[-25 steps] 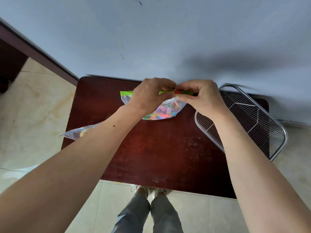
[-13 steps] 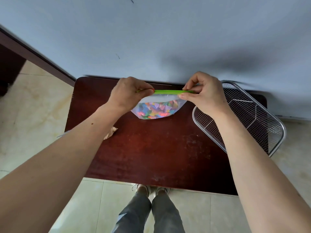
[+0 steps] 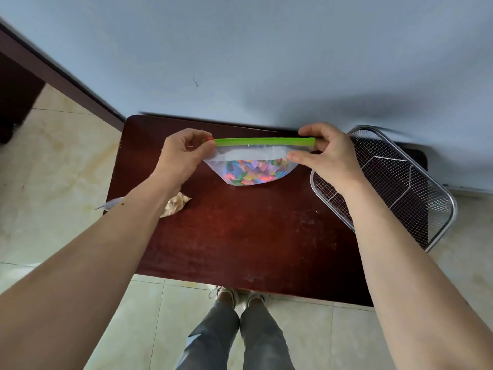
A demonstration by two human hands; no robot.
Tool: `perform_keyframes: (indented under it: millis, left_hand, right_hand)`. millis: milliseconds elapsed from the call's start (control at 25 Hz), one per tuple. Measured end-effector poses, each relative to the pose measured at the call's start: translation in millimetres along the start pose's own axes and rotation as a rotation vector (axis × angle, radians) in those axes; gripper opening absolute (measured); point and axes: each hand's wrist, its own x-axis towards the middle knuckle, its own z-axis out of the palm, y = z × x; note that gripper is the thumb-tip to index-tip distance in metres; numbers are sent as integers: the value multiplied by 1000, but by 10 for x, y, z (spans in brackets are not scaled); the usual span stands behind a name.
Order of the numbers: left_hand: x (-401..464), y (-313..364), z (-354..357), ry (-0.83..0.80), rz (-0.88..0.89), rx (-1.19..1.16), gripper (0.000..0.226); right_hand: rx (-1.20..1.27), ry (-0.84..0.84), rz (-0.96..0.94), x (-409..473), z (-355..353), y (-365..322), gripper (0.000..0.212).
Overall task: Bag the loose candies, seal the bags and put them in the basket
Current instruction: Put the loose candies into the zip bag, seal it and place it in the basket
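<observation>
A clear zip bag point(image 3: 250, 166) with a green zipper strip along its top holds many coloured candies and stands on the dark red table point(image 3: 240, 236). My left hand point(image 3: 184, 156) pinches the strip's left end, where a small red slider shows. My right hand point(image 3: 328, 156) grips the strip's right end. The strip is stretched straight between both hands. A wire mesh basket point(image 3: 400, 182) sits at the table's right end, with nothing in it. A second bag with pale candies point(image 3: 176, 206) lies under my left forearm, mostly hidden.
The table stands against a pale blue wall point(image 3: 240, 62). Tiled floor point(image 3: 53, 169) lies to the left and front, and my legs and shoes point(image 3: 237, 316) are below the table's near edge. The basket overhangs the table's right side.
My left hand has slid left along the green strip with the red slider, away from my right hand. The strip now spans wide and straight between them.
</observation>
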Motion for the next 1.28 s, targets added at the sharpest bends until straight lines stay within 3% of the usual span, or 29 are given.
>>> perform_keyframes:
  millis: [200, 320, 520, 640, 880, 1120, 1280]
  left_hand:
    - [-96, -211, 12, -121, -18, -95, 16]
    - [-85, -205, 1, -82, -4, -38, 2]
    - [-8, 80, 1, -25, 80, -38, 20]
    - [27, 397, 118, -62, 124, -118, 21]
    - [-75, 1035, 751, -263, 185, -216, 18]
    - [-270, 1341, 1694, -423, 215, -160, 19]
    - [-339, 1328, 2250, -489, 209, -95, 21]
  right_hand:
    - [-71, -57, 4, -92, 56, 155, 30]
    - [-123, -51, -59, -97, 82, 140, 12]
    - [-39, -36, -86, -142, 56, 26, 6]
    - [-16, 73, -124, -210, -120, -17, 15]
    - [29, 348, -137, -470, -813, 17, 13]
    - [49, 558, 12, -834, -1447, 492, 7]
    - [80, 622, 126, -993, -1641, 962, 28]
